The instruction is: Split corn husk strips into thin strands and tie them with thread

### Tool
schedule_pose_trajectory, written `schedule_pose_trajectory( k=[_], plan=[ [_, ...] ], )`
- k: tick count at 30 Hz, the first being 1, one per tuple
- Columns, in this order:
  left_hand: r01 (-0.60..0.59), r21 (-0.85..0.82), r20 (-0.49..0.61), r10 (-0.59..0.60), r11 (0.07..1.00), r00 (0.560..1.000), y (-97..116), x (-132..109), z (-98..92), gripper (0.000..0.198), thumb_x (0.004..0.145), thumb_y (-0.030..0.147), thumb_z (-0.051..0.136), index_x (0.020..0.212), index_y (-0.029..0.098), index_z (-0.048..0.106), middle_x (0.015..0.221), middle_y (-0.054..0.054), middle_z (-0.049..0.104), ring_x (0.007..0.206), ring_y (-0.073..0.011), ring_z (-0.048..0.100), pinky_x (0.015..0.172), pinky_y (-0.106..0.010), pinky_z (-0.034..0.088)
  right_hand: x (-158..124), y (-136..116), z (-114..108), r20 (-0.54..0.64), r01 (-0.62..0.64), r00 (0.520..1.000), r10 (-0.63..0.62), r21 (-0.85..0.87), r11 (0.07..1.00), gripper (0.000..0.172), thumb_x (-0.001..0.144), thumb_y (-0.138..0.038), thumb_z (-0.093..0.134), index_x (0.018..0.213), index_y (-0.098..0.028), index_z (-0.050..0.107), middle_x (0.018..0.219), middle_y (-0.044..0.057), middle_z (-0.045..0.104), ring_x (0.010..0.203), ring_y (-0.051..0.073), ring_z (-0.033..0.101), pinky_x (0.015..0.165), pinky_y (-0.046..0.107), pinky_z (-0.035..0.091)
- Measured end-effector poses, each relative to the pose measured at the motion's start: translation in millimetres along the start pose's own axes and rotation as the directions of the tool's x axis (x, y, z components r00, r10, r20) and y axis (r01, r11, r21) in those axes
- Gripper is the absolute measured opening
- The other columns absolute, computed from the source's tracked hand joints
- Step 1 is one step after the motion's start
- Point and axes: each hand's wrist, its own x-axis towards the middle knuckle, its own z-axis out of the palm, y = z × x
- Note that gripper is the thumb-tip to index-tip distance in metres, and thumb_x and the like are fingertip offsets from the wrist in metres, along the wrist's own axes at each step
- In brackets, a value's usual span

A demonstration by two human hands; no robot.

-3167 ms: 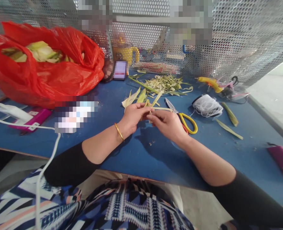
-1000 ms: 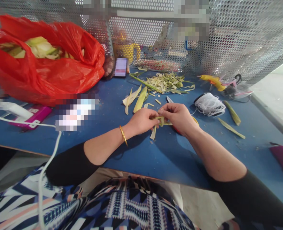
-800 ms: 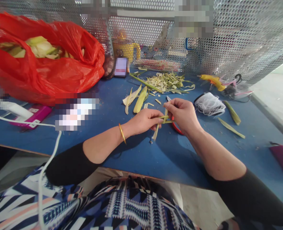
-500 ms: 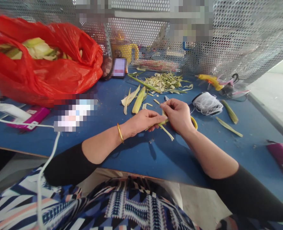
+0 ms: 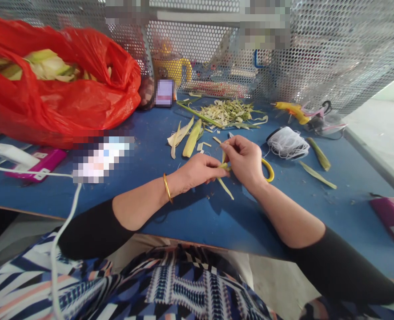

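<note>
My left hand (image 5: 199,171) is closed in a pinch on a folded corn husk strip (image 5: 226,189), whose pale tail hangs down toward the table. Just to its right, my right hand (image 5: 245,160) pinches the upper part of the same strip, drawn up from the left fingertips. Part of the husk is hidden by my fingers. Under and beside my right hand lie scissors, with a yellow handle loop (image 5: 268,170) showing. Loose corn husk pieces (image 5: 193,138) and a heap of husk scraps (image 5: 226,113) lie beyond my hands.
A red plastic bag (image 5: 83,106) full of husks stands at left. White thread (image 5: 287,143) and a yellow glue gun (image 5: 292,111) lie right. Purple power strips (image 5: 52,162) sit at both sides. A perforated metal screen (image 5: 203,49) closes off the back; a white cable (image 5: 55,249) crosses at left.
The husk strip's hanging tail has swung left and down. My right hand has shifted slightly left, showing more of the yellow handle. Both hands keep their pinch.
</note>
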Motion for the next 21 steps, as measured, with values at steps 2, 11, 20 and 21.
schedule_pose_trajectory(
  k=[2,11,20,21],
  plan=[
    [0.037,-0.06,-0.08,-0.042,0.998,0.996,1.9,0.9,-1.6,0.028,0.079,0.034,0.075,0.058,0.018,0.063,0.049,0.005,0.049,0.047,-0.0071,0.04,0.049,-0.025,0.03,4.7,3.4,-1.6,-0.063,-0.028,0.998,0.033,0.079,0.997,0.013,0.083,-0.03,0.067,0.075,-0.022,0.061,0.062,-0.004,0.06,0.06,0.013,0.053,0.061,0.028,0.042],
    [0.05,-0.012,-0.186,-0.052,0.999,0.981,0.0,5.4,-4.9,0.036,0.085,0.025,0.072,0.053,0.018,0.056,0.05,0.003,0.055,0.046,-0.0064,0.048,0.047,-0.022,0.032,4.3,5.3,1.2,0.232,-0.322,0.94,0.251,0.358,0.876,0.043,0.074,-0.054,0.082,0.065,-0.022,0.055,0.05,-0.007,0.05,0.042,0.008,0.042,0.045,0.024,0.036],
    [0.14,-0.145,-0.147,-0.162,0.979,0.976,5.8,4.5,-4.3,0.032,0.084,0.019,0.076,0.056,0.016,0.062,0.048,0.003,0.057,0.042,-0.0047,0.048,0.044,-0.019,0.036,7.7,13.9,2.1,0.076,-0.222,0.975,0.21,0.211,0.952,0.022,0.084,-0.036,0.067,0.07,-0.022,0.059,0.057,-0.002,0.057,0.051,0.015,0.053,0.057,0.031,0.045],
    [0.157,-0.199,-0.157,-0.189,0.967,0.969,6.8,4.4,-5.2,0.027,0.082,0.02,0.078,0.06,0.015,0.064,0.05,0.003,0.058,0.043,-0.0051,0.05,0.044,-0.019,0.038,8.5,13.2,-1.5,0.004,-0.127,0.992,0.128,0.127,0.984,0.018,0.085,-0.034,0.066,0.073,-0.022,0.061,0.064,0.0,0.062,0.059,0.017,0.058,0.063,0.033,0.047]
  ],
)
